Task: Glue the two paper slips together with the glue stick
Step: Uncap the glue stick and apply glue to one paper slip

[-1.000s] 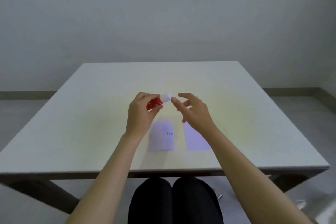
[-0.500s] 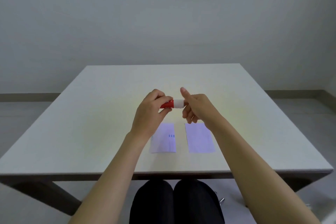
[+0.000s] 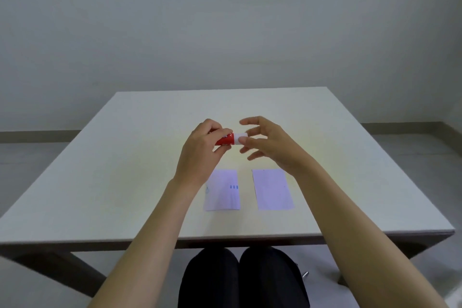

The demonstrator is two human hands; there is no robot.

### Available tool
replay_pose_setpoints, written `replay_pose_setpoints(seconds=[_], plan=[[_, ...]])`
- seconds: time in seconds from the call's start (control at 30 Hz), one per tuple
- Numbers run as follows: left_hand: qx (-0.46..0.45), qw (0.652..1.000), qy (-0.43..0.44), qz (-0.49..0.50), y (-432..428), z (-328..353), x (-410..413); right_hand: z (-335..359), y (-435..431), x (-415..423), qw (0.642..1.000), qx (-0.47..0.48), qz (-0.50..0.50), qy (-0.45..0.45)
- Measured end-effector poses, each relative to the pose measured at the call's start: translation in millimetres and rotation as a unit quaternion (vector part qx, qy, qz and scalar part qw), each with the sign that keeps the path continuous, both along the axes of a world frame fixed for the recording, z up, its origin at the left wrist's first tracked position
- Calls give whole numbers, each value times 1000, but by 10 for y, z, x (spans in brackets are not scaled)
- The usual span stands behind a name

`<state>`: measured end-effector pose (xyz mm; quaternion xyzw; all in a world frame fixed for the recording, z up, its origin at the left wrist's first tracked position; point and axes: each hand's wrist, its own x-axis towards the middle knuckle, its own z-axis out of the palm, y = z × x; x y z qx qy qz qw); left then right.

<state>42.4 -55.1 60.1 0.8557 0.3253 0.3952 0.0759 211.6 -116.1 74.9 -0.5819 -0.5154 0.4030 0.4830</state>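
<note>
My left hand [image 3: 202,150] grips a red glue stick [image 3: 226,139] held sideways above the table, its white cap [image 3: 240,137] pointing right. The fingers of my right hand [image 3: 268,144] are spread, with the thumb tip against the white cap. Two pale lilac paper slips lie flat near the front edge below my hands. The left slip [image 3: 223,191] carries small blue marks and is partly hidden by my left wrist. The right slip [image 3: 272,189] lies apart from it, with a narrow gap between them.
The white table [image 3: 125,170] stands against a plain grey wall, its front edge just above my dark-clothed knees [image 3: 242,280]. A grey floor shows on both sides.
My right hand closed around the cap half a second ago; now its fingers are spread again, still at the cap. The glue stick has stayed in my left hand, turned level.
</note>
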Motion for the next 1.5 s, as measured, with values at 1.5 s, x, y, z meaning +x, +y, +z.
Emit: replay_pose_setpoints(seconds=[1.5], plan=[[-424,782,-457,-14,-52,-1,104,-299,113,-512,966,120,-127,188]])
